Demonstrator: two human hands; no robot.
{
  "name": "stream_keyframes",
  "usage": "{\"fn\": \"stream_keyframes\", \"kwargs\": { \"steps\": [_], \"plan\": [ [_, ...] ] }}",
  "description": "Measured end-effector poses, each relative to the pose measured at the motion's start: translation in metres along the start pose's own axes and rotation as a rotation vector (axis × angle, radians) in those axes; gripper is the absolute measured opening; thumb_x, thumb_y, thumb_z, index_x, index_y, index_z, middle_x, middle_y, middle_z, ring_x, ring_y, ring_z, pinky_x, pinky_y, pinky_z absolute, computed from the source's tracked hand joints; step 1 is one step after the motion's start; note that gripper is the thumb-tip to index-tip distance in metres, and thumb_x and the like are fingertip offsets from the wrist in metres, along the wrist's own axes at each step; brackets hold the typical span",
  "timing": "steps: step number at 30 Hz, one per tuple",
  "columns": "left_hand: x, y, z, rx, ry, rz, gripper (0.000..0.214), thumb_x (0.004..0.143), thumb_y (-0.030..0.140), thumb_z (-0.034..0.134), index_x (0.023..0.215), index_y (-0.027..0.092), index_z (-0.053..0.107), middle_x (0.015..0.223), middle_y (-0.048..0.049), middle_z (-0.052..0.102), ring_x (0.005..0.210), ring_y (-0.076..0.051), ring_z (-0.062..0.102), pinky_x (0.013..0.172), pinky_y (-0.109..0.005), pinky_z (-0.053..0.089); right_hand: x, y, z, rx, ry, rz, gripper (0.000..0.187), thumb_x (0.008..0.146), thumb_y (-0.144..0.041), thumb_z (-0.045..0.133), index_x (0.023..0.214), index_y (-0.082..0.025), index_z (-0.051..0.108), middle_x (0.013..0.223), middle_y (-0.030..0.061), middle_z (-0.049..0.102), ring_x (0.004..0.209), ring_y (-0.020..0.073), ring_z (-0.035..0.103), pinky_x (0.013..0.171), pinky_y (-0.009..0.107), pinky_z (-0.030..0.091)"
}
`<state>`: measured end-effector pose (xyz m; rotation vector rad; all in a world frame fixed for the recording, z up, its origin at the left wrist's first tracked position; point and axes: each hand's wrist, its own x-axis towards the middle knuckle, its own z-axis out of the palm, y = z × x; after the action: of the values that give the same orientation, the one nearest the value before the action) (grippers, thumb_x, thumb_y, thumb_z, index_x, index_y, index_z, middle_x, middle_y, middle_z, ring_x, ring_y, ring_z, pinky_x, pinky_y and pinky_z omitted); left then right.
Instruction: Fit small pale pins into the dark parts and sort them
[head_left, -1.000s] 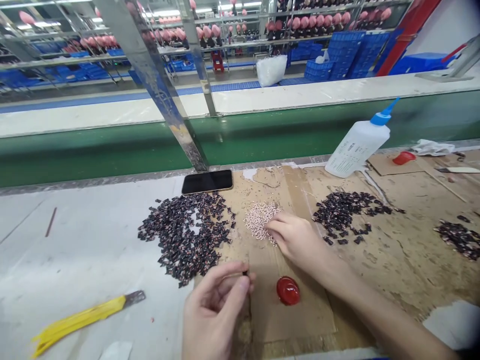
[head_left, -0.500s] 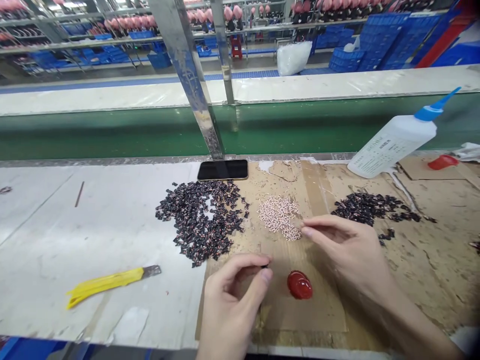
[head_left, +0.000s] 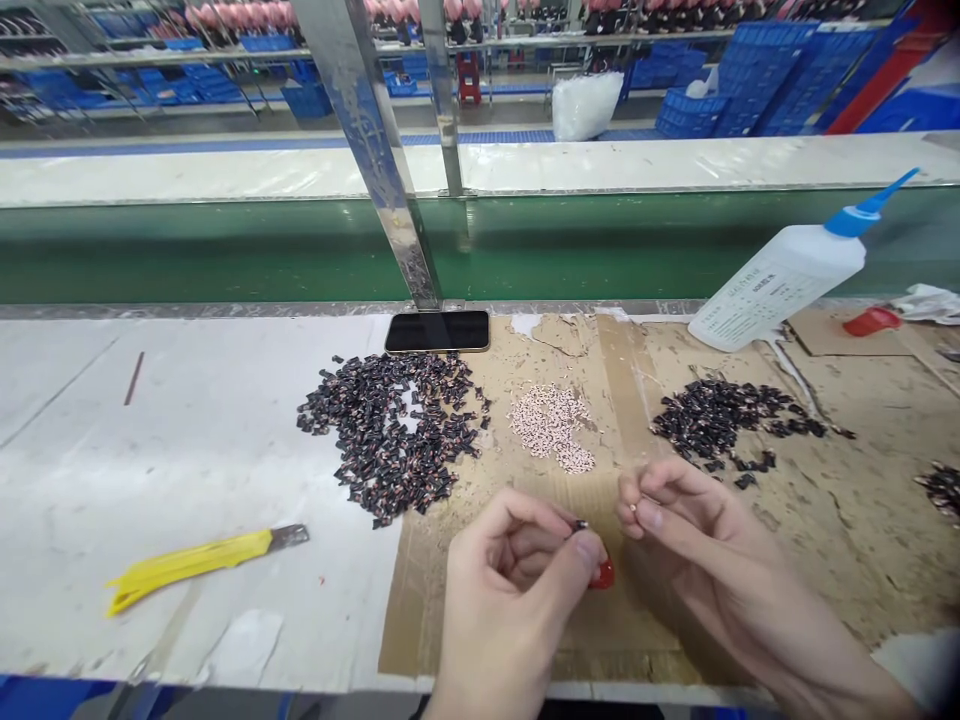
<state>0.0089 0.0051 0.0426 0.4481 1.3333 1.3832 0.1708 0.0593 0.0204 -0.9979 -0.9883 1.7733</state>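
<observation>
My left hand (head_left: 517, 580) pinches a small black piece (head_left: 580, 525) between thumb and forefinger. Just behind its fingertips, a red glossy blob (head_left: 604, 573) on the cardboard is mostly covered by the hand. To the right, my right hand (head_left: 705, 550) is closed in a pinch on a tiny pale pink bead-like piece (head_left: 634, 508). Beyond both hands lies a small heap of pink pieces (head_left: 551, 425) of the same sort. A large pile of black pieces (head_left: 397, 430) spreads to the left, and a smaller black pile (head_left: 727, 415) sits to the right.
A phone (head_left: 437, 331) lies at the foot of a metal post (head_left: 390, 180). At the back right, a white bottle with a blue nozzle (head_left: 780, 280) leans near a red cap (head_left: 871, 321). A yellow box cutter (head_left: 195, 565) rests on the left of the table.
My right hand has come from the pink heap toward me, now with a pink piece in its fingertips. My left hand has moved right, over the red blob, still pinching the black piece.
</observation>
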Motion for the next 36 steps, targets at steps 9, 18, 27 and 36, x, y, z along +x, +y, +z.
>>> {"fn": "stream_keyframes", "kwargs": {
  "steps": [9, 18, 27, 36],
  "plan": [
    [-0.004, -0.008, 0.007, 0.105, -0.122, 0.003, 0.009, 0.079, 0.026, 0.081, 0.073, 0.019, 0.080, 0.061, -0.0030, 0.074, 0.056, -0.015, 0.067, 0.057, -0.022, 0.054, -0.018, 0.008, 0.007, -0.092, -0.073, -0.160, 0.012, 0.094, -0.018, 0.072, 0.091, -0.029, 0.072, 0.089, -0.0012, 0.071, 0.078, 0.0108, 0.070, 0.071, 0.018, 0.062],
    [-0.001, -0.001, 0.000, 0.234, -0.234, 0.005, 0.017, 0.082, 0.031, 0.074, 0.072, 0.018, 0.075, 0.056, 0.0021, 0.058, 0.053, -0.012, 0.053, 0.055, -0.023, 0.043, -0.014, 0.009, 0.009, -0.275, -0.055, -0.405, 0.019, 0.086, -0.008, 0.077, 0.087, -0.027, 0.074, 0.082, 0.0013, 0.078, 0.078, 0.0146, 0.078, 0.072, 0.019, 0.066],
    [0.004, 0.009, -0.015, 0.417, -0.387, 0.074, 0.018, 0.090, 0.028, 0.064, 0.081, 0.016, 0.073, 0.071, -0.0014, 0.064, 0.064, -0.014, 0.050, 0.062, -0.024, 0.041, -0.017, 0.005, 0.013, -0.434, -0.090, -0.482, 0.031, 0.081, -0.001, 0.077, 0.088, -0.030, 0.074, 0.081, -0.0039, 0.078, 0.075, 0.0115, 0.078, 0.071, 0.014, 0.065],
    [0.008, 0.010, -0.022, 0.662, -0.471, 0.185, 0.022, 0.095, 0.027, 0.055, 0.084, 0.018, 0.071, 0.073, -0.0019, 0.066, 0.067, -0.015, 0.056, 0.064, -0.026, 0.042, -0.016, 0.009, 0.014, -0.486, -0.090, -0.518, 0.027, 0.081, -0.002, 0.076, 0.086, -0.029, 0.071, 0.077, -0.0047, 0.076, 0.071, 0.0108, 0.075, 0.067, 0.016, 0.063]
  ]
}}
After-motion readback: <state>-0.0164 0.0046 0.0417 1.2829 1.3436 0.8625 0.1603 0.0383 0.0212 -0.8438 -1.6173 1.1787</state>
